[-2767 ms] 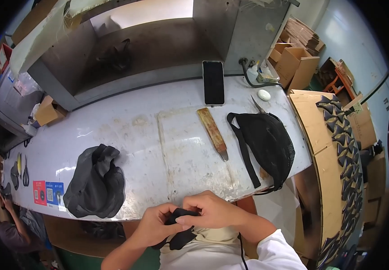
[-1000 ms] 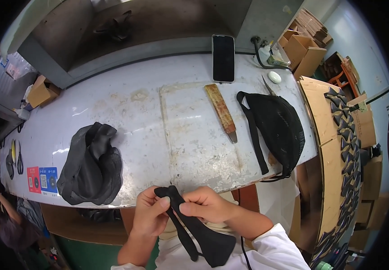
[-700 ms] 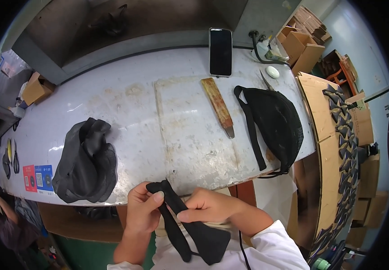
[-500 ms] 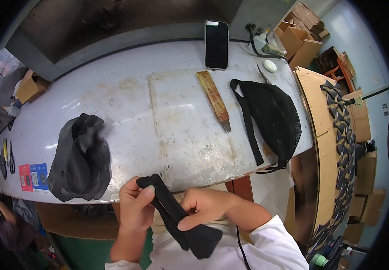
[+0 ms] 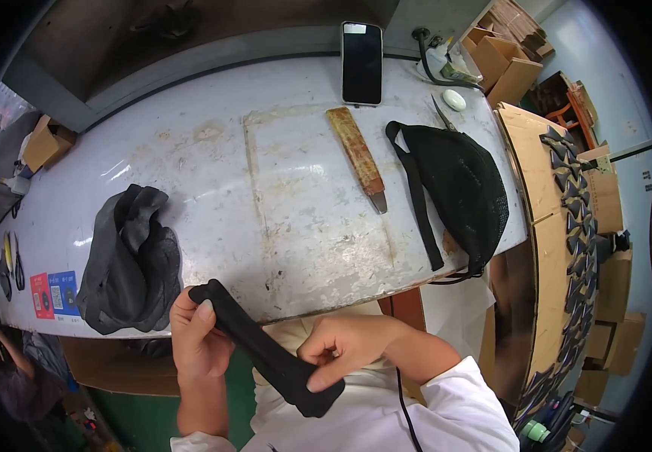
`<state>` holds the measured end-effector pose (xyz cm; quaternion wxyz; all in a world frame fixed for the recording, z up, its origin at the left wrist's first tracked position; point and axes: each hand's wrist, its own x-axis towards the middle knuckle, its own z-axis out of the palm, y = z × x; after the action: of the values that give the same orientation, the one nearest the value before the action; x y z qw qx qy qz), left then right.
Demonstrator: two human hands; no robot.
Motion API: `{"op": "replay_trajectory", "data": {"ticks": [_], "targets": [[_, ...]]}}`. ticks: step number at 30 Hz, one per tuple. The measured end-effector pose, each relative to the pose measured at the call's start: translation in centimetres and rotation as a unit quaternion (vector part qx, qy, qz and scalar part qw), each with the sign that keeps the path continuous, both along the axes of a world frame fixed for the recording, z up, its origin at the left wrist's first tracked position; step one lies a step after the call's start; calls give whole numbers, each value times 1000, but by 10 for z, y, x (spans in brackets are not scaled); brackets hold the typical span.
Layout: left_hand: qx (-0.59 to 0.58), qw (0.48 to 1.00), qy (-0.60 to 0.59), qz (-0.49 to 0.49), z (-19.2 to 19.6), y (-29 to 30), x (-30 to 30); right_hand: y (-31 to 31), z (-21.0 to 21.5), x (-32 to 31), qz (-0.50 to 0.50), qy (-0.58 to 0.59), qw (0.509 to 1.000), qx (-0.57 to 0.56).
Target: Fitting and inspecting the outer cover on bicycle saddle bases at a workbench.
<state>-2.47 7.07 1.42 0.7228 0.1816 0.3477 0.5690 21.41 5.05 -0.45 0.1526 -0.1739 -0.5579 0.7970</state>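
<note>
A long, narrow strip of soft black fabric (image 5: 260, 345) stretches between my hands in front of the table's near edge. At its upper end, my left hand (image 5: 199, 339) pinches it between thumb and fingers. My right hand (image 5: 348, 345) grips the wider lower end, its thumb pressed on the top surface. Just beyond my left hand lies a loose heap of black fabric pieces (image 5: 134, 264) on the table.
On the worn white table (image 5: 213, 218) lie a flat blade with a wrapped handle (image 5: 355, 154), a black mesh bag with a strap (image 5: 458, 196) and a white oval object (image 5: 454, 100). A phone (image 5: 361, 66) stands at the back. Black shaped pieces line a cardboard-covered surface (image 5: 541, 286) at right.
Both hands have shifted, the left one leftward, and the black strip is drawn out straighter. The gap seen between its two layers has closed. The view has moved slightly.
</note>
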Motion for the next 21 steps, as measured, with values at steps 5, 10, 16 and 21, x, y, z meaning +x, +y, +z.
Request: {"op": "replay_trajectory", "data": {"ticks": [5,10,16,21], "targets": [[37,999,10,-12,0,2,-10,-2,-4,-2,11,11,1000,1],[42,997,-37,-47,-1,-1,-11,-7,-24,1,-25,98,990,-103],[34,991,17,-128,1,-7,22,11,28,-24,-257,9,964,-60],[13,990,21,-139,11,-10,31,9,36,-30,-438,-20,867,238]]}}
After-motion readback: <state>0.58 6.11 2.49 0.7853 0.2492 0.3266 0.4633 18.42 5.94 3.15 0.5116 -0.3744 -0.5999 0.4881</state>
